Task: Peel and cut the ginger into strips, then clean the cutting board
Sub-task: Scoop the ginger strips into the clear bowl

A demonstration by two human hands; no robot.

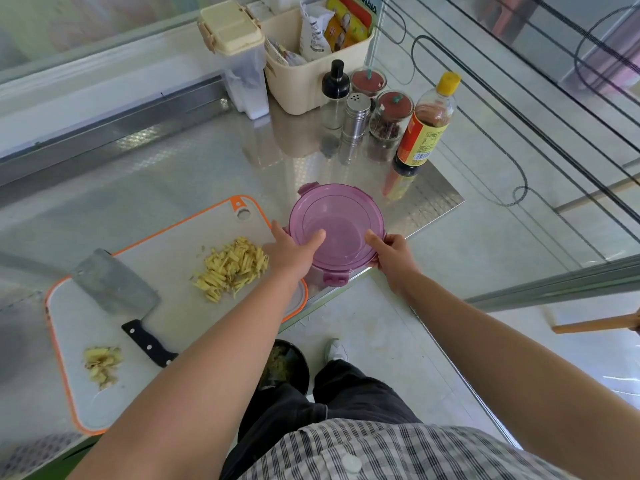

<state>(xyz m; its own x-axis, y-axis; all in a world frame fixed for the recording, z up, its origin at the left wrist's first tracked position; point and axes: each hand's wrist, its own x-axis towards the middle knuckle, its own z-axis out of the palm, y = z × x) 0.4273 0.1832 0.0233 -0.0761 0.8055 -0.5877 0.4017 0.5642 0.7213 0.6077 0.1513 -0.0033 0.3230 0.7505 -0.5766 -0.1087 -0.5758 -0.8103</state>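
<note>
The desk [156, 174] carries the cutting board [173, 251] left of my hands, knife [114, 282] flat on it. My left hand [291, 252] and right hand [391, 254] grip opposite sides of the purple box [337, 223]. Ginger strips [230, 266] lie just beside my left hand; peel [102, 365] farther left.

— What is the person wearing?
— A checked shirt [381, 452], white crossed with grey and black lines, with one round white button [351, 463] on the front.
— And below it?
— Dark grey trousers [349, 393], creased, and a white shoe [335, 351].
— The arms?
— Both forearms are bare down to the left hand [291, 252] and the right hand [393, 256].
</note>
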